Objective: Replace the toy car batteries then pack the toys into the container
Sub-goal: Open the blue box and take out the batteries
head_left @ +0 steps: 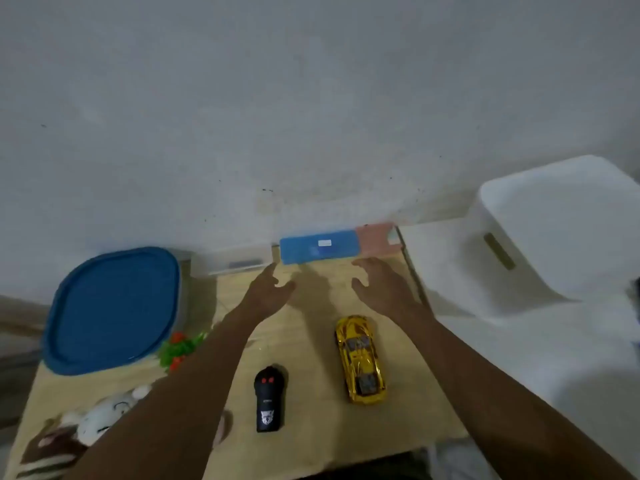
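A shiny gold toy car (360,360) lies on the wooden table (311,441), nose pointing away from me. To its left lies a black remote control (267,400) with two red buttons. A flat blue box (318,246) with a pink end sits against the wall at the table's back edge. My left hand (268,287) and my right hand (379,284) reach forward over the table just short of that box, fingers spread and holding nothing. A container with a blue lid (112,310) stands at the back left.
A clear plastic box (230,261) sits by the wall left of the blue box. A green and red toy (178,349) and a white plush toy (100,419) lie at the left. A white bin (561,226) stands on a white surface to the right.
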Tool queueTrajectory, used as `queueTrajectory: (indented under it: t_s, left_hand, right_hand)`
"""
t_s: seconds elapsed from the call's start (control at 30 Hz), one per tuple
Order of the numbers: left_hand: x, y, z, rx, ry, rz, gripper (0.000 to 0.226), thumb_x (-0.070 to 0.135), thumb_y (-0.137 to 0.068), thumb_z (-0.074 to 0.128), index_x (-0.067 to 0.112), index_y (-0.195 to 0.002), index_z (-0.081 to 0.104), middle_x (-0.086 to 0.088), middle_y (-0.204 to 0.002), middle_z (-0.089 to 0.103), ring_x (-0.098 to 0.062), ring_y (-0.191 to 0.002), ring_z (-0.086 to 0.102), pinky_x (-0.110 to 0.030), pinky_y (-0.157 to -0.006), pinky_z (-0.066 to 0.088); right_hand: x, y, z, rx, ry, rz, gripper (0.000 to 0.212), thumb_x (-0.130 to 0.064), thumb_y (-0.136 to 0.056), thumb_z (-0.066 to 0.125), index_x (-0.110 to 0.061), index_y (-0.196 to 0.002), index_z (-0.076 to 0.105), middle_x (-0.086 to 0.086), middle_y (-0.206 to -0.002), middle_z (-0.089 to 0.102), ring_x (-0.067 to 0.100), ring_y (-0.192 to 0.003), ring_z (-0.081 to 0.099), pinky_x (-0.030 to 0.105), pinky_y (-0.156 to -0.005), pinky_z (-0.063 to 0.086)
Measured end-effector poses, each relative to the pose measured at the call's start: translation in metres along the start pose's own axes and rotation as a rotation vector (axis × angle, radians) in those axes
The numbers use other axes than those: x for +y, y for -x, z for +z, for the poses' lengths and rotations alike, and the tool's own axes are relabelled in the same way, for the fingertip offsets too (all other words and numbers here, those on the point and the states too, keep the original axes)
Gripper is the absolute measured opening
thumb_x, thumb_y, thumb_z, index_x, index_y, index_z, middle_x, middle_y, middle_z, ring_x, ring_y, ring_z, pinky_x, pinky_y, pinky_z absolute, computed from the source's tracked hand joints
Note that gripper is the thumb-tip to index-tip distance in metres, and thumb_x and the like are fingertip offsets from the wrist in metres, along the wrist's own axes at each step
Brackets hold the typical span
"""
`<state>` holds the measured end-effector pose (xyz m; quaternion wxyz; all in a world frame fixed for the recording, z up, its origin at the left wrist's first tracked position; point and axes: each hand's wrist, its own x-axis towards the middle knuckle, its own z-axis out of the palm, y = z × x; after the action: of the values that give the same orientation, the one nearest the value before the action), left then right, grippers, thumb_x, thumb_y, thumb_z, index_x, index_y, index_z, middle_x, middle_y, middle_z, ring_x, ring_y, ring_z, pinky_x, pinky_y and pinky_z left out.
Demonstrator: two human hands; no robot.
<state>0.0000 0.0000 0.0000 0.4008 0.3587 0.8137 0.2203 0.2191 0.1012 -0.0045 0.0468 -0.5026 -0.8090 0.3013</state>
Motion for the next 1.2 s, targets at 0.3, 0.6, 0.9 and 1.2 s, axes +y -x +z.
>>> queueTrajectory:
  t_s: [0.3, 0.6, 0.9, 1.2]
  left_hand:
    - [0.004, -0.068, 0.037, 0.094, 0.237, -0.092, 0.063, 0.022, -0.089, 0.065, 0.025, -0.144, 0.035, -0.008, -0.079, 0.065, -0.023, -0.073, 0.065, -0.038, -0.068, 0.058]
    - [-0.003, -0.081, 0.052, 0.294, 0.388, -0.2, 0.045, 0.018, -0.088, 0.07, 0.012, -0.127, 0.049, -0.012, -0.1, 0.072, -0.01, -0.071, 0.068, -0.022, -0.061, 0.054]
    - [-0.004, -0.069, 0.048, 0.304, 0.447, -0.028, 0.042, 0.02, -0.084, 0.075, 0.024, -0.124, 0.059, 0.0, -0.076, 0.069, 0.01, -0.052, 0.062, -0.006, -0.045, 0.044]
    - [-0.013, -0.073, 0.056, 0.349, 0.561, -0.08, 0.022, 0.026, -0.079, 0.08, 0.026, -0.098, 0.069, -0.003, -0.06, 0.069, -0.009, -0.046, 0.063, -0.021, -0.046, 0.053]
  right_hand:
    - [-0.007, -0.109, 0.022, -0.136, 0.471, -0.297, 0.066, -0.037, -0.085, 0.059, -0.021, -0.145, 0.037, 0.002, -0.149, 0.039, 0.023, -0.135, 0.04, 0.043, -0.103, 0.039]
    - [-0.014, -0.137, 0.025, -0.164, 0.591, -0.398, 0.063, -0.043, -0.071, 0.07, -0.015, -0.125, 0.053, 0.004, -0.124, 0.052, 0.024, -0.113, 0.05, 0.041, -0.087, 0.046]
    - [-0.032, -0.136, 0.019, -0.26, 0.775, -0.523, 0.047, -0.034, -0.078, 0.062, -0.006, -0.116, 0.057, 0.008, -0.108, 0.057, 0.028, -0.089, 0.061, 0.034, -0.061, 0.036]
    - [-0.045, -0.139, 0.012, -0.291, 0.766, -0.514, 0.041, -0.027, -0.081, 0.06, -0.004, -0.115, 0.058, 0.009, -0.109, 0.056, 0.026, -0.087, 0.062, 0.032, -0.06, 0.039]
